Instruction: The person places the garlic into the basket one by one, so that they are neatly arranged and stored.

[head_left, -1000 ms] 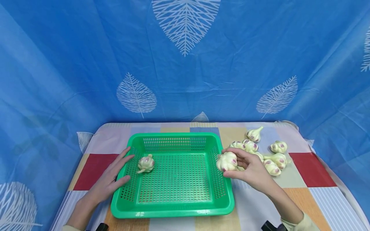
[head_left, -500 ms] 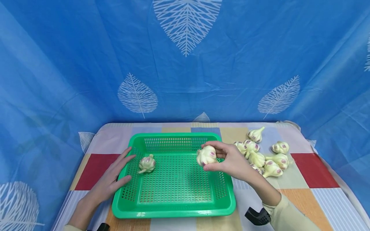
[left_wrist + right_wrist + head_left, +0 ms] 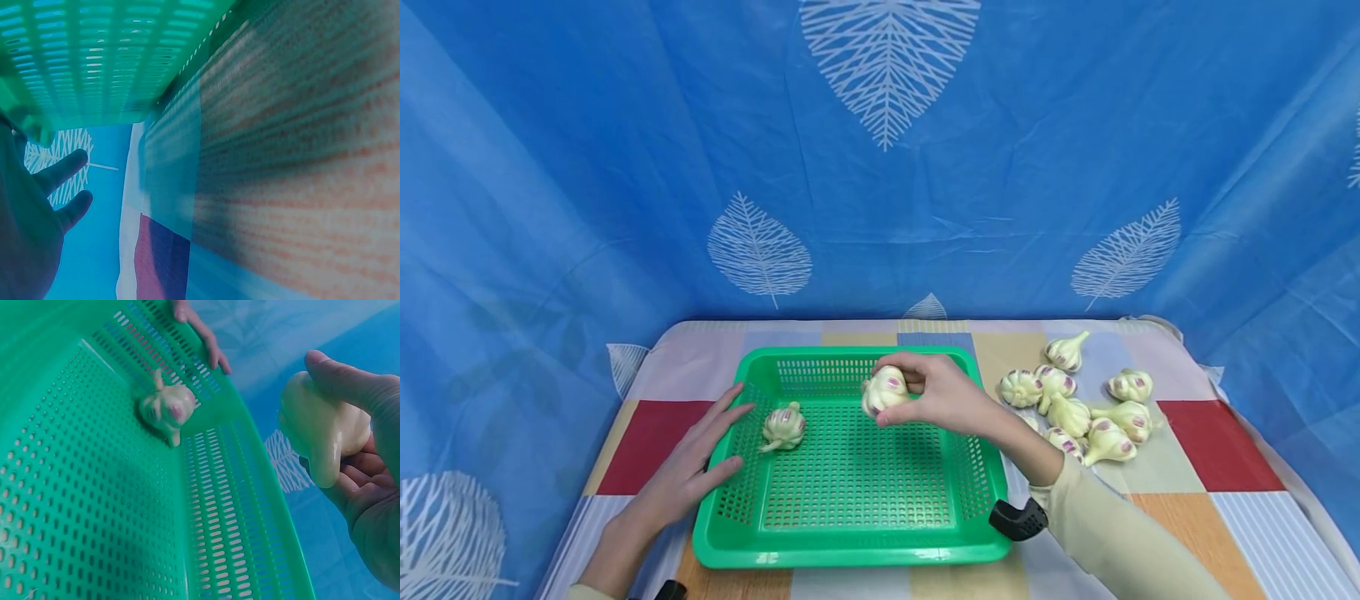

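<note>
In the head view my right hand [image 3: 936,396] grips a garlic bulb [image 3: 885,391] between thumb and fingers, above the green basket [image 3: 853,557]. The right wrist view shows that held bulb [image 3: 322,425] with its pale stem pointing down. A second garlic bulb [image 3: 783,427] lies inside the basket near its left wall; it also appears as the bulb [image 3: 167,407] in the right wrist view. My left hand [image 3: 688,462] rests at the basket's left rim with fingers extended, holding nothing. Part of the left hand [image 3: 31,219] shows beneath the basket wall in the left wrist view.
Several garlic bulbs [image 3: 1070,414] lie in a loose group to the right of the basket, some touching. A patchwork cloth [image 3: 1176,517] covers the table. Blue sheeting [image 3: 880,233] with white leaf prints hangs behind and at both sides.
My right hand has carried the garlic bulb leftward from the basket's right rim to over its middle. The left hand and the basket have stayed in place.
</note>
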